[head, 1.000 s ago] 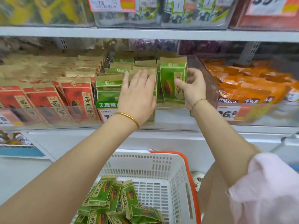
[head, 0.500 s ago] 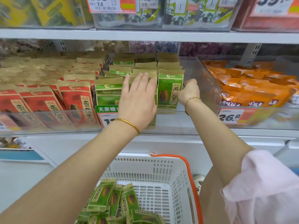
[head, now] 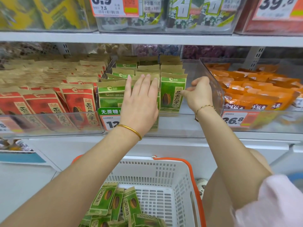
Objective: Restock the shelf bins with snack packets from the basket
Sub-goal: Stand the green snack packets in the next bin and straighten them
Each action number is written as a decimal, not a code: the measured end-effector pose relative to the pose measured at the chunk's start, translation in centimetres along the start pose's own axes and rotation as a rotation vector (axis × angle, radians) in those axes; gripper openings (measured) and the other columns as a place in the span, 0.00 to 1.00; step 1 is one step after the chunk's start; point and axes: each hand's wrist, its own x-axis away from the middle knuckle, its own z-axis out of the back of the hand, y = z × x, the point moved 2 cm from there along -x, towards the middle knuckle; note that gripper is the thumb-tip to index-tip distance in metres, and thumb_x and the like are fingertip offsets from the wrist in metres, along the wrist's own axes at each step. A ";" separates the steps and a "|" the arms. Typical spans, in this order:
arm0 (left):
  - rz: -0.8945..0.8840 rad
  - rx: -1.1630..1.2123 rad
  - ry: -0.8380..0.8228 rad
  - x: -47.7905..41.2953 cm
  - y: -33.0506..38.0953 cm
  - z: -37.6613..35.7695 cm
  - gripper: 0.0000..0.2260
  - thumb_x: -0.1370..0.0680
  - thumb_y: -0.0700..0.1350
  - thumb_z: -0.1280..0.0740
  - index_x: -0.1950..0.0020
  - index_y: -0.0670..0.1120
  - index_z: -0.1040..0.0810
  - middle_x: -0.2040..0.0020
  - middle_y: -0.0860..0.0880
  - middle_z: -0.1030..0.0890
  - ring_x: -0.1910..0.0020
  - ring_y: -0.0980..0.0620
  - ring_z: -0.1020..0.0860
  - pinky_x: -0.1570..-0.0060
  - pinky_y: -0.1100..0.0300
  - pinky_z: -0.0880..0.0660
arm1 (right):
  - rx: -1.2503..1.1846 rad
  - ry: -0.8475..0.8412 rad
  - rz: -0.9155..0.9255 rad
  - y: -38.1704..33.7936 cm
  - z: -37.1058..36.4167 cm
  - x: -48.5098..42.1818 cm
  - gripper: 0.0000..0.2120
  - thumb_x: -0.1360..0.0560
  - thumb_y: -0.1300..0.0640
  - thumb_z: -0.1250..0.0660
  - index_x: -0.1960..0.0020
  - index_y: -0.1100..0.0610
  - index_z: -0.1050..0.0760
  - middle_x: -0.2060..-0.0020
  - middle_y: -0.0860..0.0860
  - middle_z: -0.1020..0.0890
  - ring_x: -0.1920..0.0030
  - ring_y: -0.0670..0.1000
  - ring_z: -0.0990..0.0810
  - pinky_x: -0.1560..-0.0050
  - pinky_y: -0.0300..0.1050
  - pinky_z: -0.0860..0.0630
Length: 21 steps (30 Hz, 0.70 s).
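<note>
Green snack packets [head: 172, 94] stand in rows in a clear shelf bin [head: 214, 89] at mid shelf. My left hand [head: 141, 104] lies flat with fingers spread against the front packets of the middle row, holding them upright. My right hand [head: 200, 94] is just right of the front right packet, fingers curled, fingertips touching its right edge; nothing is clasped in it. Below, a white basket [head: 164, 163] with an orange handle holds several more green packets [head: 114, 202] at its left side.
A bin of red packets [head: 73, 104] adjoins on the left, a bin of orange packets [head: 254, 92] on the right. Price tags [head: 234, 119] hang on the bin fronts. An upper shelf [head: 147, 38] with more bins overhangs.
My right hand set the green packet upright at the front of the right row, let go and drew back to the right. My left hand stayed pressed on the middle row.
</note>
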 end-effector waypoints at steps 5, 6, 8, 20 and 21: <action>-0.113 0.146 0.296 3.5 0.7 1.2 0.18 0.28 0.36 0.36 0.39 0.39 0.24 0.37 0.42 0.24 0.36 0.42 0.28 0.31 0.45 0.38 | -0.068 -0.052 0.204 -0.2 1.4 5.2 0.12 0.28 0.62 0.29 0.54 0.53 0.33 0.66 0.47 0.26 0.65 0.44 0.26 0.59 0.45 0.26; -0.127 0.179 0.335 5.0 0.8 1.3 0.16 0.29 0.36 0.36 0.41 0.40 0.22 0.39 0.43 0.22 0.39 0.44 0.27 0.35 0.48 0.36 | -0.054 -0.127 0.221 0.3 1.1 6.5 0.13 0.29 0.61 0.29 0.57 0.51 0.33 0.67 0.47 0.25 0.66 0.43 0.26 0.62 0.43 0.27; -0.155 0.202 0.280 8.4 0.6 0.0 0.14 0.30 0.37 0.36 0.46 0.43 0.21 0.44 0.46 0.20 0.44 0.47 0.27 0.42 0.52 0.36 | 0.029 -0.362 0.190 2.1 -0.7 8.7 0.12 0.28 0.60 0.29 0.57 0.50 0.32 0.67 0.51 0.22 0.66 0.47 0.24 0.66 0.40 0.28; 0.365 0.298 -1.392 27.4 -2.0 -16.0 0.13 0.20 0.49 0.40 0.40 0.43 0.29 0.47 0.45 0.21 0.50 0.47 0.24 0.51 0.54 0.26 | 0.764 -1.343 0.240 11.6 -9.7 15.5 0.21 0.21 0.51 0.38 0.32 0.58 0.34 0.41 0.54 0.24 0.44 0.54 0.25 0.48 0.43 0.29; 0.435 0.342 -1.466 28.4 -1.3 -16.6 0.14 0.20 0.50 0.41 0.41 0.40 0.30 0.53 0.45 0.22 0.54 0.47 0.24 0.58 0.57 0.26 | 0.777 -1.364 0.254 11.7 -9.9 15.6 0.21 0.21 0.51 0.38 0.31 0.58 0.34 0.40 0.54 0.25 0.43 0.53 0.26 0.49 0.42 0.31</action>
